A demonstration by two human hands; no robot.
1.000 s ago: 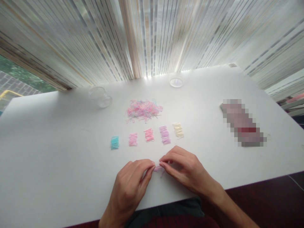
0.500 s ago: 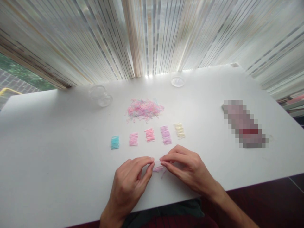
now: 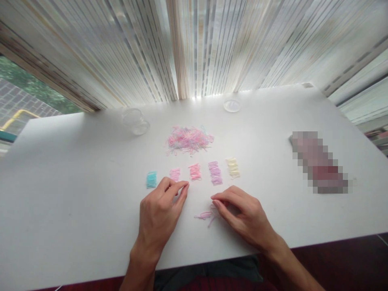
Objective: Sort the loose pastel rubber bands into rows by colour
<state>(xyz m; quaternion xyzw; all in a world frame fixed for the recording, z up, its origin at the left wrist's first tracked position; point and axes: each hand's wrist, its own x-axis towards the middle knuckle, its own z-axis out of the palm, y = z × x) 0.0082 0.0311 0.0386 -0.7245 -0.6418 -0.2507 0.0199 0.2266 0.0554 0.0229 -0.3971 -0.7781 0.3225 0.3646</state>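
A: Layout, big to small?
B: White desk, striped curtain along its far edge.
A: Hands?
B: Left hand: thumb and index tips pressed together, just below the bundle row; can't tell if a strand is between. Right hand: thumb and index tips close; can't tell whether pinching.
A: Rest?
B: Pixelated item, right side. Mixed strand pile mid-desk. Clear containers far left, clear disc far edge. Bundle row, left to right: blue, light pink, coral, purple, yellow. Loose pink-purple strands beside right hand.
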